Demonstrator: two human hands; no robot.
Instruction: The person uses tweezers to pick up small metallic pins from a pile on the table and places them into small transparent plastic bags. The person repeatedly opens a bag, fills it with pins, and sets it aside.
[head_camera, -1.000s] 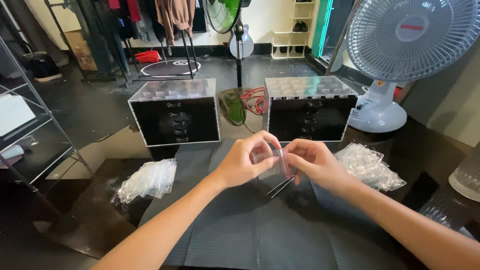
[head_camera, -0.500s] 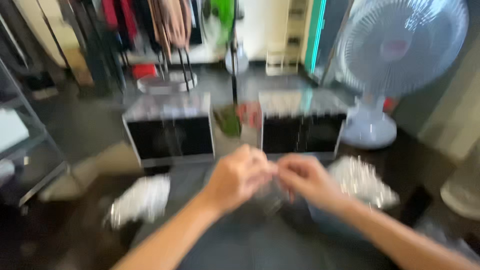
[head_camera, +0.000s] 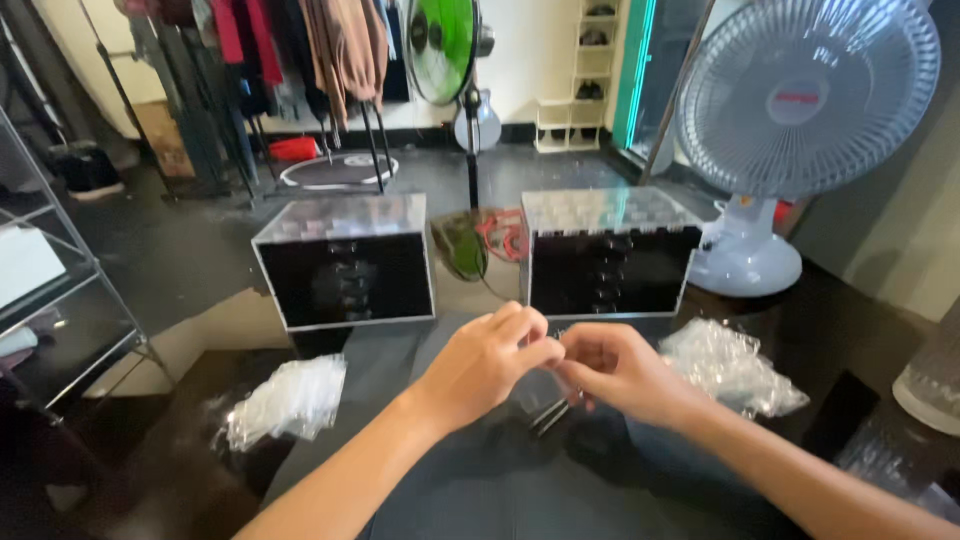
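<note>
A dim room with a dark floor stretches behind the work, a rack of hanging clothes (head_camera: 300, 50) along its far wall and a grey metal shelf frame (head_camera: 60, 300) far out to the left of the hands. The hands work over a dark grey mat (head_camera: 500, 490) that covers a black table. Well beyond them and to the right stands a large white table fan (head_camera: 800, 110). Two black boxes with clear studded tops sit just past the hands, one ahead to the left (head_camera: 345, 260), one ahead to the right (head_camera: 610, 250). A heap of clear plastic bags (head_camera: 285, 400) lies left of the hands, another heap (head_camera: 730, 365) just right of them. The left hand (head_camera: 485, 365) and right hand (head_camera: 620, 375) meet fingertip to fingertip, both pinched shut on a small clear plastic bag (head_camera: 545, 385), from which thin dark sticks (head_camera: 553, 415) poke down just above the mat.
</note>
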